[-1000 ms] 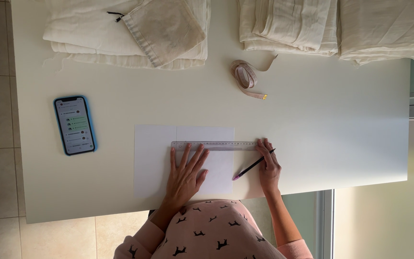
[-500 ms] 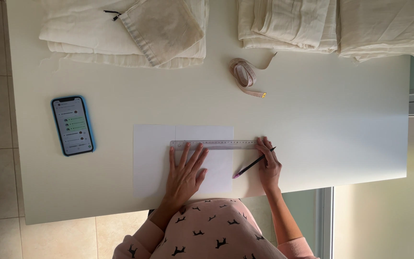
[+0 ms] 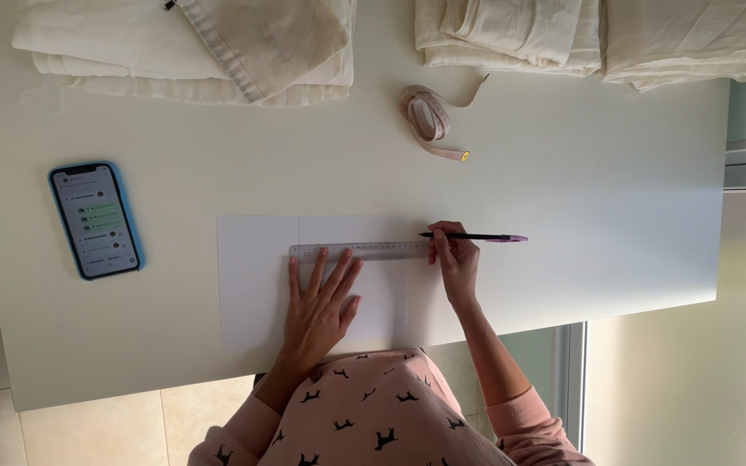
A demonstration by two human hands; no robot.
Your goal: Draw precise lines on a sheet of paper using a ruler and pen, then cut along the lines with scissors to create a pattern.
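While pinned flat, clear ruler (image 3: 357,251) across white paper (image 3: 256,285).

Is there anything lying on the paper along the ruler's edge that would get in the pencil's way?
Nothing visible does. The right hand holds the pencil at the ruler, which the left hand presses onto the paper. The paper along that edge is bare.

left hand (image 3: 319,306): flat, fingers spread | right hand (image 3: 454,259): pinch grip closed

You are at a home sewing spot: folded cream linen fabric (image 3: 183,52) at eleven o'clock, coiled beige tape measure (image 3: 429,116) on the white counter (image 3: 606,216).
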